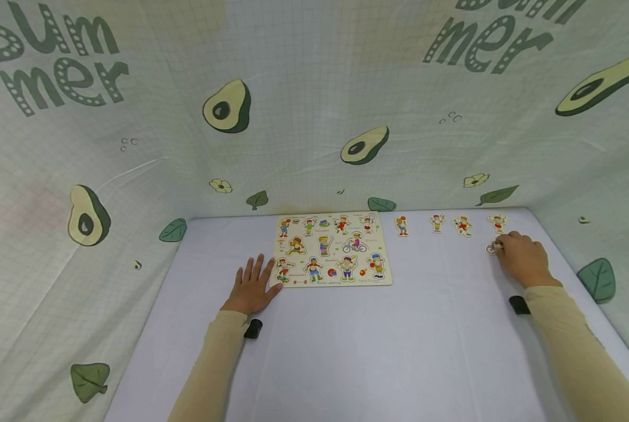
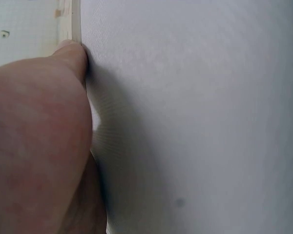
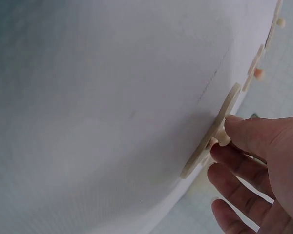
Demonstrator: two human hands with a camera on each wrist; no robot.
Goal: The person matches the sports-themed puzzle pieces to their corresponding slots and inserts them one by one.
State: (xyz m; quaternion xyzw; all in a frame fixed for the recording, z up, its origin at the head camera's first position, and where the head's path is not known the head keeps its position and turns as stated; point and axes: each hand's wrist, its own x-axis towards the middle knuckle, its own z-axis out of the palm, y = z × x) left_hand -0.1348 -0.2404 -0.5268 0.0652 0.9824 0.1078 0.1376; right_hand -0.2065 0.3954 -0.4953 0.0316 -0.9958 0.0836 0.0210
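The left hand (image 1: 248, 290) lies flat with spread fingers on the table, its thumb at the lower left corner of a wooden puzzle board (image 1: 382, 243). That board carries colourful sports figures. In the left wrist view the thumb (image 2: 71, 53) meets the board's edge (image 2: 76, 19). Far to the right, the right hand (image 1: 525, 261) pinches a bicycle puzzle piece (image 1: 491, 248) by its small round knob (image 3: 223, 138) between thumb and index finger. The thin piece stands tilted from the table in the right wrist view, and the other fingers curl loosely below.
Along the back of the white table (image 1: 399, 351) lie several loose figure pieces, among them a leftmost one (image 1: 401, 226), a middle one (image 1: 462, 226) and one just behind the right hand (image 1: 498, 223). A patterned cloth (image 1: 293, 146) with avocados rises behind and at both sides.
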